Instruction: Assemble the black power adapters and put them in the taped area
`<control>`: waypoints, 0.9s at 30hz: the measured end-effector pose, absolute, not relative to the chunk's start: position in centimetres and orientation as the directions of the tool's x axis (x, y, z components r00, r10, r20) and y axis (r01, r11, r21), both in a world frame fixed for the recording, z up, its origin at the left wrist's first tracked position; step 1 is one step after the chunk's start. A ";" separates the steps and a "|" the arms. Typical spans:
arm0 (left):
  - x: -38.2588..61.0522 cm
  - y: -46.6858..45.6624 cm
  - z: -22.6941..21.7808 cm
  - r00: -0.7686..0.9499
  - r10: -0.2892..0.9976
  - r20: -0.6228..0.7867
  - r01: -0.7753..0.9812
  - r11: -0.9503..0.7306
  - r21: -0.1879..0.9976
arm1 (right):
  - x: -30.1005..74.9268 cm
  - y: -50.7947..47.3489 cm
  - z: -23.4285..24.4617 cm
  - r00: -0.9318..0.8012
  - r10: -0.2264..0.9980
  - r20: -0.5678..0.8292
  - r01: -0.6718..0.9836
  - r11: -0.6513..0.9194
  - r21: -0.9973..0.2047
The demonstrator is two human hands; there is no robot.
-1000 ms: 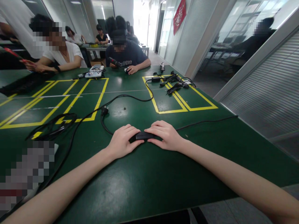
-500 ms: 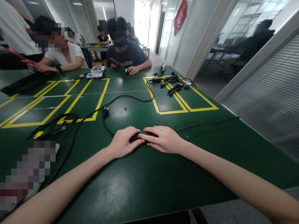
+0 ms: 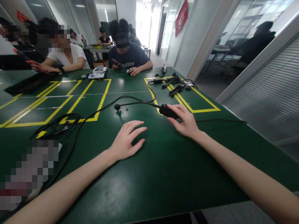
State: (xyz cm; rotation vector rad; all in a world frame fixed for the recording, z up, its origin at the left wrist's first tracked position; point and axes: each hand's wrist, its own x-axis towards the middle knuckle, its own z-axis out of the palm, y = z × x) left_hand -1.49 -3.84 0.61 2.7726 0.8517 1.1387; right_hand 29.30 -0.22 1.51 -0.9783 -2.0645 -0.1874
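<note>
A black power adapter (image 3: 168, 111) is in my right hand (image 3: 185, 122), pinched between the thumb and fingers above the green table (image 3: 144, 186). From its left end a cord runs to a black plug (image 3: 117, 107), while another black cable (image 3: 219, 120) stretches away to the right behind my wrist. My left hand (image 3: 126, 140) is empty, its fingers apart and slightly curled, low over the table left of the adapter.
Yellow tape (image 3: 102, 101) marks rectangles on the table. Tangled black adapters and cables (image 3: 175, 86) lie at the far right, a coiled cable (image 3: 58, 124) at the left. A long cable (image 3: 93, 112) crosses the table. Across it, a person in a dark shirt (image 3: 134, 57) handles small items.
My right hand has carried the adapter away to the right and forward, and its plug has swung along. My left hand has let go of the adapter and opened.
</note>
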 end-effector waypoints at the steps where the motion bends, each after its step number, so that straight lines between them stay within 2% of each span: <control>1: -1.5 -3.8 0.6 0.606 0.494 0.624 0.467 -0.856 0.224 | 30.1 0.2 1.8 -0.285 0.587 0.758 0.723 0.651 -0.232; 7: -1.4 -3.6 0.4 0.703 0.484 0.520 0.427 -0.873 0.236 | 35.6 2.5 2.4 0.141 0.572 0.808 0.826 0.382 -0.414; 12: -1.4 -3.4 0.1 0.723 0.486 0.491 0.428 -0.873 0.234 | 40.1 3.9 1.5 0.369 0.522 0.769 0.788 0.263 -0.557; 19: -1.5 -3.5 0.1 0.731 0.503 0.460 0.435 -0.864 0.253 | 43.6 5.0 -1.5 0.433 0.710 0.556 0.763 0.039 -0.645; 24: -1.5 -3.4 0.1 0.741 0.497 0.451 0.426 -0.868 0.257 | 44.2 5.3 -2.3 0.310 0.807 0.502 0.770 0.097 -0.631; 27: -1.5 -3.3 0.0 0.743 0.511 0.433 0.434 -0.859 0.270 | 43.9 5.2 -2.2 0.306 0.820 0.483 0.796 0.057 -0.602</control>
